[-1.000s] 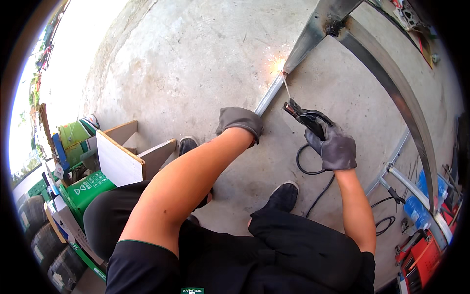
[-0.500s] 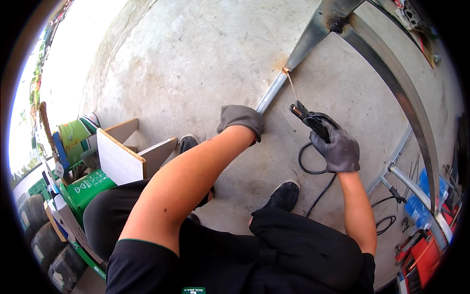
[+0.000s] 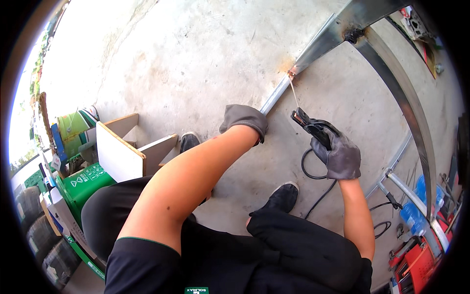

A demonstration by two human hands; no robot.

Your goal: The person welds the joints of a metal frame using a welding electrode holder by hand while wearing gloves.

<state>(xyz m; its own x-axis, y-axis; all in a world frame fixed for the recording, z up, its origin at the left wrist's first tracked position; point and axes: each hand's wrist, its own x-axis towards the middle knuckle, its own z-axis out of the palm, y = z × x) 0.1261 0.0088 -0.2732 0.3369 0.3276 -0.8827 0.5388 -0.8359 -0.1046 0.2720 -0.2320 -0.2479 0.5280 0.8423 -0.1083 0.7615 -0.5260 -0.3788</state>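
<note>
My left hand (image 3: 244,120), in a grey work glove, is at the near end of a thin metal tube (image 3: 276,95) and grips it; the wrist hides most of the fingers. The tube runs up to the right and meets a wider steel bar (image 3: 320,49) at a scorched joint (image 3: 291,74). In my gloved right hand (image 3: 342,154) is a black electrode holder (image 3: 313,126), with fingers wrapped round its handle. A thin welding rod (image 3: 294,92) extends from the holder's jaws, its tip at the joint. A black cable (image 3: 320,198) trails from the holder.
A curved steel bar (image 3: 406,98) arcs down the right side from a dark, burnt weld (image 3: 353,35). Blue plastic bottles (image 3: 413,215) and a red case (image 3: 421,264) lie at the lower right. On the left are white boards (image 3: 120,152), a green bin (image 3: 85,188) and stacked tyres (image 3: 44,235).
The steel frame and joint have shifted slightly right in view. The orange glow at the joint has dimmed. My hands keep their holds, and the rod tip stays at the joint.
</note>
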